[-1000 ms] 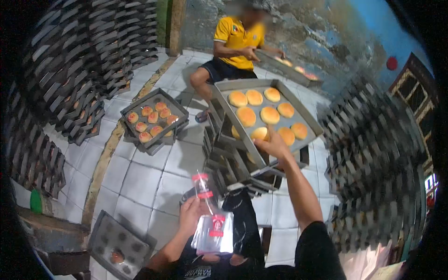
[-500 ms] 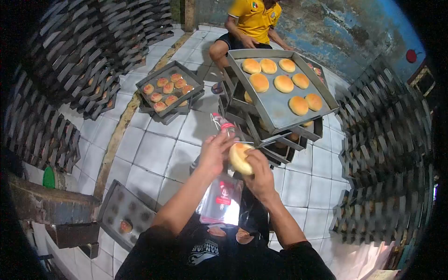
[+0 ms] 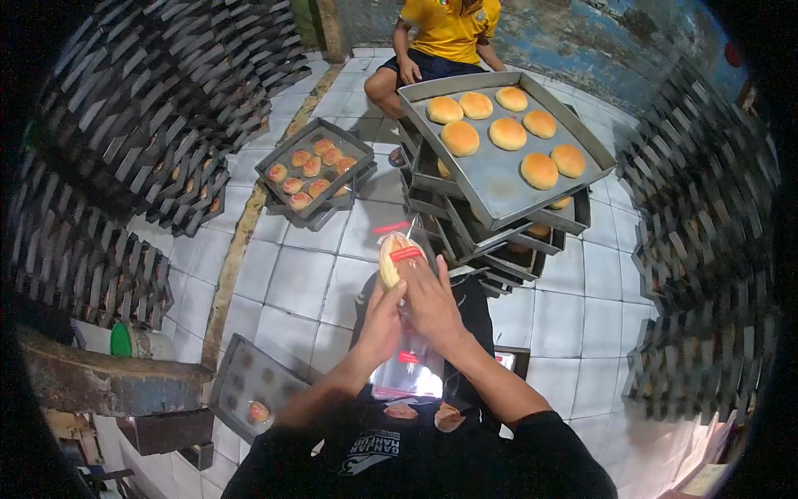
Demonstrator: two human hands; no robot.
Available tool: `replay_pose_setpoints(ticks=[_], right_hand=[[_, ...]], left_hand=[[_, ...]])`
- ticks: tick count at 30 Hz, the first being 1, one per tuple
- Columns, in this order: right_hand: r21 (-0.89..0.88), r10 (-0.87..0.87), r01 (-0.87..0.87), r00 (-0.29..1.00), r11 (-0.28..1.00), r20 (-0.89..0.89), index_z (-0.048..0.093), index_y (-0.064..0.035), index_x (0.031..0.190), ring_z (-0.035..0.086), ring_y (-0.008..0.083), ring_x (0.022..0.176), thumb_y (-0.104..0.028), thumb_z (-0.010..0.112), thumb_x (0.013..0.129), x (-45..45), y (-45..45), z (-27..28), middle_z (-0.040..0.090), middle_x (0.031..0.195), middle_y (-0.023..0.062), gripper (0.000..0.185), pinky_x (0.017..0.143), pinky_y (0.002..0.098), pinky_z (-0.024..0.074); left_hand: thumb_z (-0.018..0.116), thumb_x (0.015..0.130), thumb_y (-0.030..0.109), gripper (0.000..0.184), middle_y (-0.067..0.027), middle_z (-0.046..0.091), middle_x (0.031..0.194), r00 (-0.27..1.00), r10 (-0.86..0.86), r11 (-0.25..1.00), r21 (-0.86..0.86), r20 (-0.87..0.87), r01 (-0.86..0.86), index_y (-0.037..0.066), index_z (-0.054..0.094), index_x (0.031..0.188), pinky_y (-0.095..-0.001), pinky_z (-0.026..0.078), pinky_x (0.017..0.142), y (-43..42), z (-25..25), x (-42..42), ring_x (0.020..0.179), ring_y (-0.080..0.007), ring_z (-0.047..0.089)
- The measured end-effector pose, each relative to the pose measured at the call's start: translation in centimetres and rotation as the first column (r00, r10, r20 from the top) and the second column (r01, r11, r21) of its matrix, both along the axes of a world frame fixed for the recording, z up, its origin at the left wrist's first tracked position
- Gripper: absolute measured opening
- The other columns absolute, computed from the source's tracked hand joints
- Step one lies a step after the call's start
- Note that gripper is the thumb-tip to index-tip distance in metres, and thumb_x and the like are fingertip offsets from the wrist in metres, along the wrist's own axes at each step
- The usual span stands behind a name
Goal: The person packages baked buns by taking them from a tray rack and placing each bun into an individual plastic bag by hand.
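A pale bun (image 3: 389,264) sits in a clear plastic bag with red print (image 3: 406,253), held up in front of my lap. My left hand (image 3: 381,323) is closed round the bun's near left side, thumb against it. From the right, my right hand (image 3: 434,306) presses its fingers on the bun; the red print lies by the fingertips, and I cannot tell how far they are inside the bag. On my lap, under my wrists, rests a stack of clear bags (image 3: 411,378) with red print.
Golden buns (image 3: 508,133) lie in a metal tray (image 3: 499,218) atop a tray stack ahead right. Wrapped buns fill another tray (image 3: 274,187) ahead left. One wrapped bun (image 3: 258,411) sits in a tray (image 3: 229,391) lower left. Trays line both sides. A person in yellow (image 3: 453,33) sits opposite.
The bun has gone from my right hand into the plastic bag held by my left. My right hand has moved left, and both hands now meet round the bagged bun.
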State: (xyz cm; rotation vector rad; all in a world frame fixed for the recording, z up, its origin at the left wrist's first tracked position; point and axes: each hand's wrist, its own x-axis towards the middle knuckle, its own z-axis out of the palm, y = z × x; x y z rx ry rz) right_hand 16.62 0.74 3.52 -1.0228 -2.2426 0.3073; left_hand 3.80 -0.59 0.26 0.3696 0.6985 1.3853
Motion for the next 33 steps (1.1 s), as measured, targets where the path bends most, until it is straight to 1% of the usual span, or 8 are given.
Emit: replay_pose_setpoints(ticks=[3,6,9,16,20,27,30,33], right_hand=[[-0.083,0.119,-0.128,0.987,0.988,-0.106,0.049,0.0026,0.142,0.045,0.0421,0.138,-0.007,0.058,0.087,-0.2,0.9,-0.5,0.052,0.141,0.0273,0.056,0.118,0.0631,0.0252],[-0.322,0.056,0.040,0.957,0.946,0.285,0.048,0.0010,0.140,0.052,0.0395,0.132,-0.009,0.065,0.089,-0.5,3.8,1.7,0.057,0.135,0.0243,0.055,0.117,0.0594,0.0306],[0.014,0.107,-0.109,0.989,0.994,0.100,0.057,-0.0005,0.128,0.060,0.0387,0.118,-0.008,0.072,0.082,0.6,3.5,2.4,0.063,0.122,0.0196,0.049,0.114,0.0559,0.0362],[-0.056,-0.018,0.031,0.977,0.998,0.213,0.065,-0.0018,0.115,0.063,0.0332,0.114,-0.010,0.074,0.082,-0.5,1.1,3.3,0.068,0.114,0.0161,0.036,0.107,0.0475,0.0414],[0.093,0.112,-0.118,0.991,0.989,0.072,0.067,-0.0072,0.117,0.065,0.0305,0.115,-0.010,0.073,0.085,-0.4,1.5,3.3,0.070,0.116,0.0119,0.033,0.109,0.0485,0.0391],[-0.274,0.262,-0.334,0.927,0.902,-0.267,0.063,-0.0040,0.093,0.067,0.0271,0.088,0.000,0.070,0.090,-1.1,-1.1,2.2,0.069,0.094,0.0094,0.009,0.079,0.0355,0.0532],[-0.792,0.341,-0.558,0.816,0.249,-0.467,0.057,-0.0035,0.082,0.063,0.0225,0.077,0.002,0.071,0.089,1.1,-3.5,7.4,0.065,0.085,0.0071,0.017,0.072,0.0334,0.0503],[-0.431,0.345,-0.884,0.467,0.179,-0.814,0.058,-0.0028,0.081,0.063,0.0163,0.080,-0.003,0.071,0.092,1.5,-4.9,7.1,0.066,0.086,0.0083,0.017,0.070,0.0312,0.0498]], left_hand=[[0.053,0.106,0.028,0.048,-0.0075,0.053,0.143,0.966,-0.071,0.997,0.038,0.248,0.064,0.015,0.042,0.150,-0.0391,0.043,0.111,2.8,-1.0,-2.7,0.129,-0.0231,0.055],[0.055,0.104,0.033,0.045,-0.0086,0.057,0.135,0.994,0.108,0.987,0.123,-0.034,-0.103,0.016,0.045,0.145,-0.0413,0.046,0.108,4.1,-0.7,1.2,0.125,-0.0243,0.057],[0.055,0.104,0.043,0.047,-0.0088,0.063,0.121,0.979,0.165,0.985,0.033,0.118,-0.170,0.013,0.047,0.140,-0.0414,0.048,0.104,4.3,0.1,1.7,0.119,-0.0250,0.060],[0.038,0.099,0.073,0.071,-0.0080,0.066,0.122,0.943,0.109,0.980,-0.191,0.314,-0.050,0.013,0.059,0.130,-0.0429,0.048,0.104,3.2,0.4,0.8,0.117,-0.0249,0.062],[0.027,0.096,0.082,0.088,-0.0136,0.061,0.136,0.959,0.190,0.970,-0.188,0.210,-0.151,0.011,0.056,0.139,-0.0479,0.045,0.109,3.5,-2.3,0.3,0.127,-0.0325,0.056],[0.029,0.102,0.071,0.079,-0.0175,0.060,0.136,0.964,0.058,0.992,-0.123,0.260,-0.027,0.008,0.049,0.146,-0.0545,0.052,0.104,4.1,0.4,-1.6,0.124,-0.0359,0.060],[0.028,0.104,0.068,0.076,-0.0179,0.062,0.135,0.945,0.008,0.996,-0.090,0.327,0.023,0.007,0.051,0.143,-0.0488,0.057,0.098,6.4,-2.2,-2.8,0.118,-0.0348,0.065],[0.030,0.104,0.068,0.075,-0.0167,0.062,0.135,0.962,0.074,0.993,-0.103,0.262,-0.048,0.007,0.052,0.141,-0.0511,0.056,0.100,5.4,-0.1,-5.5,0.119,-0.0339,0.064]])
